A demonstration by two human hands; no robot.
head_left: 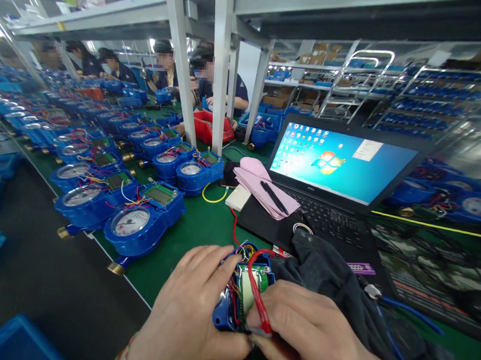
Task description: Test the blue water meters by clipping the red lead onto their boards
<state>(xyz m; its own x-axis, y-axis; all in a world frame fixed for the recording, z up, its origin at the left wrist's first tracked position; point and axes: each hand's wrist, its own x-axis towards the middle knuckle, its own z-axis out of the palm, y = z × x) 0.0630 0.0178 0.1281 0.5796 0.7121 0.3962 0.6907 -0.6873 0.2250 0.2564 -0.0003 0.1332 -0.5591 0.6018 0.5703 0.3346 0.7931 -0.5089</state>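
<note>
A blue water meter (221,309) with its housing uncovered sits between my hands near the front of the bench. Its green circuit board (263,282) carries a pale display, and thin coloured wires bunch along the left and top. My left hand (196,297) is wrapped round the meter's left side, thumb at the lower edge. A thick red cable (254,278) arches over the board and comes down to my right hand (313,325). Those fingers are closed on its end at the board's lower edge; the exact tip is hidden by the fingers.
Rows of similar blue meters (143,225) fill the bench to the left. An open laptop (339,159) stands at the right, with pink cloth (266,190), a black pen (274,197) and dark fabric (324,283) on it. Metal posts (220,70) rise behind; several people work beyond.
</note>
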